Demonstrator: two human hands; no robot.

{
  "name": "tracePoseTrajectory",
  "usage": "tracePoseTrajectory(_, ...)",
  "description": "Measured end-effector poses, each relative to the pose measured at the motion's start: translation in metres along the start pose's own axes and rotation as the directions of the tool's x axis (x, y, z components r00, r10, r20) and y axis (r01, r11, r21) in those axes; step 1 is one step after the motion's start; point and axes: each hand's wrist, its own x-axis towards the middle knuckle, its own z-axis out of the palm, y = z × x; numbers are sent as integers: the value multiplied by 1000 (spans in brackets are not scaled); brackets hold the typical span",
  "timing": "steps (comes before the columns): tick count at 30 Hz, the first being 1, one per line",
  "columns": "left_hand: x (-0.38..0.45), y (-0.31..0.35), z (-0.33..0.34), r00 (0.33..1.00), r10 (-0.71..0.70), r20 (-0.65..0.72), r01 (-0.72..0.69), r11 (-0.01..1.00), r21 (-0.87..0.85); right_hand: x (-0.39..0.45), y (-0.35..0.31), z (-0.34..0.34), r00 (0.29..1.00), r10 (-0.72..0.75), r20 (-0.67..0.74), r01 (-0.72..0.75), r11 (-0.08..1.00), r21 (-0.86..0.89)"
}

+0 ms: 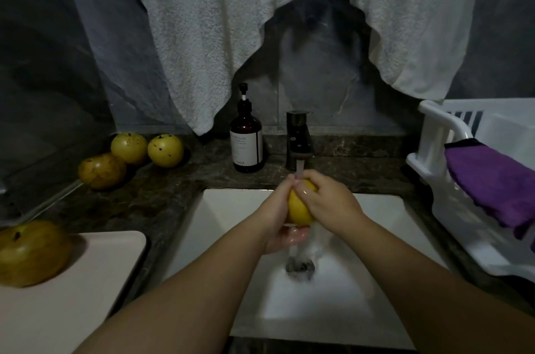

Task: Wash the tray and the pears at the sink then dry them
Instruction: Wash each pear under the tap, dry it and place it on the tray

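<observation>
- Forearms enter from the bottom edge; both hands meet mid-frame over the white sink (376, 238).
- Left hand (278, 217) cups the pear (299, 207) from below and the side; right hand (327, 203) wraps its top. Both clamped on it, under the faucet (298, 142) stream.
- Tray (86, 281), lower left on the bench (179, 188), carries one pear (30, 252); not yet washed, by my reading.
- Three pears (131, 157) sit on the bench, left of centre.
- Purple cloth (492, 183) hangs on the white rack (440, 133), right edge.
- Risk: wet skin is slick; a loose grip could drop and bruise the fruit in the basin.
</observation>
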Motion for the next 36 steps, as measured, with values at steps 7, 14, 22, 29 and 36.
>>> tracePoseTrajectory(7,1,5,-12,998,-63,28,68,967,-244,0,14,-16,1000,0,29,-6,980,198)
tracePoseTrajectory(14,5,4,-13,996,-77,41,85,968,-238,-3,11,-19,995,-100,8,99,993,57)
tracePoseTrajectory(22,3,4,-12,1000,8,10,-5,963,-270,-5,-1,-18,990,-98,100,111,985,-131)
tracePoseTrajectory(29,3,5,-10,999,21,41,-6,942,-336,-7,-3,-18,995,-48,87,61,986,-154)
tracePoseTrajectory(36,3,5,-11,997,26,70,-4,952,-306,-10,-9,-15,997,-16,80,29,986,-164)
